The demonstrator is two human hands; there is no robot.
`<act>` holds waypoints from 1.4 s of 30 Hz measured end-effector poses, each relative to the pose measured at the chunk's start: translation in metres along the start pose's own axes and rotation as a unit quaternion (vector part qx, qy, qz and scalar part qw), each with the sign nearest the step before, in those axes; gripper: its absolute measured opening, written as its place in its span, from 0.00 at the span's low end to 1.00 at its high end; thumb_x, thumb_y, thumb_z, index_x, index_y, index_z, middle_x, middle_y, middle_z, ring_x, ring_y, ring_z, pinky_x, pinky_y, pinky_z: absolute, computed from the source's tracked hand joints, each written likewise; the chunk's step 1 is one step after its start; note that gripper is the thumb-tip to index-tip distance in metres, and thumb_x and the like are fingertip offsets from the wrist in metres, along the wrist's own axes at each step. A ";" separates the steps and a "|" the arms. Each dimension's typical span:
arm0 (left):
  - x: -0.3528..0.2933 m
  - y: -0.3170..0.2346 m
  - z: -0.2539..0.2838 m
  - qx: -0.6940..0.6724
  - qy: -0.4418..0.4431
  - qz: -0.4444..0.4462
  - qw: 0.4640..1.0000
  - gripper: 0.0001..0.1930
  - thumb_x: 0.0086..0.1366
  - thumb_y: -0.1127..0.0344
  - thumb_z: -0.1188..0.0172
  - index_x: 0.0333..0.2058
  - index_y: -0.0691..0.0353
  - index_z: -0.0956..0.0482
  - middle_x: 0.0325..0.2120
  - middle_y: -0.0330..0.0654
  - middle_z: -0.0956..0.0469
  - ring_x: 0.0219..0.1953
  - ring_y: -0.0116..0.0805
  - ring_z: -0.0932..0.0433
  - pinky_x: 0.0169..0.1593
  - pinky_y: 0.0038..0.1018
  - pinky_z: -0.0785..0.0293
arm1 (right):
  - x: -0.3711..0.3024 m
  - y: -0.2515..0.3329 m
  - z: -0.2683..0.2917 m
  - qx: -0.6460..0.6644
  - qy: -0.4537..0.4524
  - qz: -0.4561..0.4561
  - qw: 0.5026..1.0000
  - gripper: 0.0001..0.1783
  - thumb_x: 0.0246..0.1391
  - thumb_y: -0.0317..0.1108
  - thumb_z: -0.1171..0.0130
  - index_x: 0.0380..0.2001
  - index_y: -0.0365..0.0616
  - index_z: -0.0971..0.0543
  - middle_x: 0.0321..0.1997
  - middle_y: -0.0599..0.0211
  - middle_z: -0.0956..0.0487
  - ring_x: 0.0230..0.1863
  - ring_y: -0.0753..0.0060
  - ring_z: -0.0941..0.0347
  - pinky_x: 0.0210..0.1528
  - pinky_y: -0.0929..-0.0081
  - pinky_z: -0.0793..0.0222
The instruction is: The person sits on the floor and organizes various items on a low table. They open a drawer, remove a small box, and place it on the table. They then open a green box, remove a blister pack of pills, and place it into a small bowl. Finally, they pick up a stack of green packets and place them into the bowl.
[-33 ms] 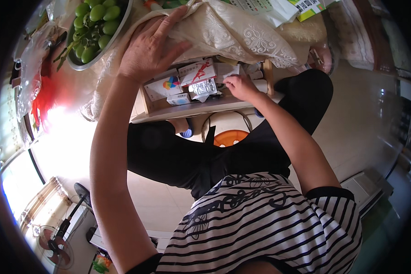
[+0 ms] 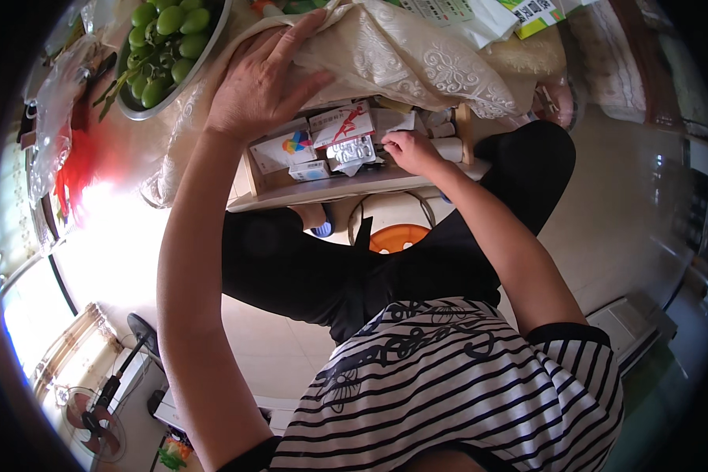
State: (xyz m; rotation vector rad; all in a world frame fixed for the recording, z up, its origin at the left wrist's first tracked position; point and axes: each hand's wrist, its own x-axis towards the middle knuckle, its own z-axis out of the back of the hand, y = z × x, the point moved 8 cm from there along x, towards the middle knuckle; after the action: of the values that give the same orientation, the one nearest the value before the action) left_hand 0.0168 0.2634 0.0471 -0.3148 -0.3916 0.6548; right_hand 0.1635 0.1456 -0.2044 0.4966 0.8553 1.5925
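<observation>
My left hand [image 2: 261, 90] lies over the bunched cream tablecloth [image 2: 397, 51], fingers stretched and thumb apart, pressing it back above a wooden drawer [image 2: 322, 189]. Inside the pulled-out drawer my right hand [image 2: 411, 149] is closed, its fingertips pinched together; what they hold, if anything, is too small to make out. Just left of those fingertips lies a silver blister pack [image 2: 352, 151]. Behind it is a white and red box [image 2: 342, 123]. A white box with a coloured emblem [image 2: 285, 148] and a small pale blue box [image 2: 308, 170] fill the drawer's left side.
A metal bowl [image 2: 219, 39] of green fruit [image 2: 165, 47] stands at the upper left. Papers [image 2: 468, 23] lie on the table's far side. My knees flank the drawer, with an orange stool seat [image 2: 397, 238] below it. A fan [image 2: 93, 425] stands at lower left.
My right hand has shifted very slightly to the left within the drawer. The left hand stays on the tablecloth.
</observation>
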 end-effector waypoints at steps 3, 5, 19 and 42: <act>0.004 -0.004 0.001 0.001 -0.017 0.006 1.000 0.34 0.56 0.50 0.40 0.59 0.52 0.40 0.48 0.49 0.27 0.51 0.48 0.29 0.54 0.36 0.34 | 0.013 -0.009 -0.023 0.042 -0.049 -0.117 0.991 0.14 0.51 0.40 0.42 0.29 0.38 0.25 0.26 0.55 0.22 0.28 0.57 0.24 0.31 0.68 0.30; 0.004 -0.005 0.004 0.010 -0.025 0.004 1.000 0.34 0.55 0.49 0.39 0.59 0.53 0.39 0.47 0.49 0.27 0.50 0.47 0.29 0.54 0.36 0.33 | 0.021 -0.012 -0.034 0.016 -0.037 -0.197 0.980 0.18 0.50 0.44 0.41 0.29 0.36 0.26 0.27 0.55 0.22 0.28 0.59 0.24 0.31 0.70 0.29; 0.007 -0.002 0.002 0.016 -0.033 0.010 0.999 0.35 0.53 0.48 0.37 0.57 0.54 0.37 0.47 0.49 0.27 0.50 0.46 0.28 0.52 0.36 0.31 | 0.013 -0.022 -0.073 0.352 0.041 -0.341 0.871 0.10 0.43 0.31 0.35 0.26 0.37 0.23 0.24 0.66 0.23 0.21 0.76 0.28 0.23 0.80 0.27; 0.006 -0.009 0.006 0.019 -0.068 -0.036 0.997 0.34 0.54 0.50 0.37 0.57 0.54 0.36 0.46 0.48 0.26 0.47 0.46 0.26 0.50 0.35 0.30 | 0.049 -0.013 -0.053 0.639 0.032 -0.367 0.675 0.09 0.50 0.27 0.40 0.36 0.41 0.27 0.33 0.62 0.23 0.33 0.67 0.24 0.39 0.72 0.25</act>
State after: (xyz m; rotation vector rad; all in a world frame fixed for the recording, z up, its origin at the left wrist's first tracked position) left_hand 0.0229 0.2617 0.0579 -0.2183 -0.5178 0.6141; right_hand 0.1232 0.1804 -0.2548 0.8833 1.8926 0.0418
